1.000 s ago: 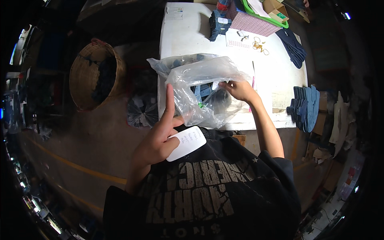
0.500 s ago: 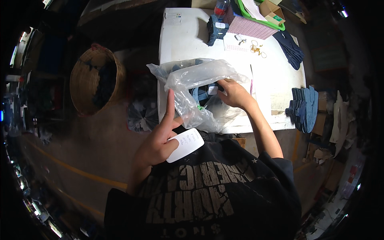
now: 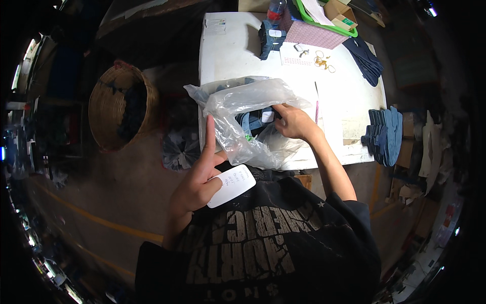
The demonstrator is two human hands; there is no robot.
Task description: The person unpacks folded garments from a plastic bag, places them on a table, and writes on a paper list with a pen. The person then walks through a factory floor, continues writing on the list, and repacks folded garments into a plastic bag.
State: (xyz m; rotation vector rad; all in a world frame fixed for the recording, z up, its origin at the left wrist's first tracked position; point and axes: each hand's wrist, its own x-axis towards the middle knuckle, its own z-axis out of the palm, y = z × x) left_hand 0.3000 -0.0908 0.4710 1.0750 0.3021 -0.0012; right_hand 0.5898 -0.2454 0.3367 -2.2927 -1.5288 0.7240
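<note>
On the white table (image 3: 228, 53), the right hand (image 3: 297, 122), its grip hidden, is at a clear plastic bag (image 3: 250, 96) of blue cloth (image 3: 246, 121), while the left hand (image 3: 196, 183) pinches a rounded white card (image 3: 234, 186).

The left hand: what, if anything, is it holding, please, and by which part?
The left hand holds a white card by its left side; any hold on the bag is unclear.

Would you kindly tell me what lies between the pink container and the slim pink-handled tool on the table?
Yellow rubber bands lie between them on the white tabletop, as the head view shows.
</note>
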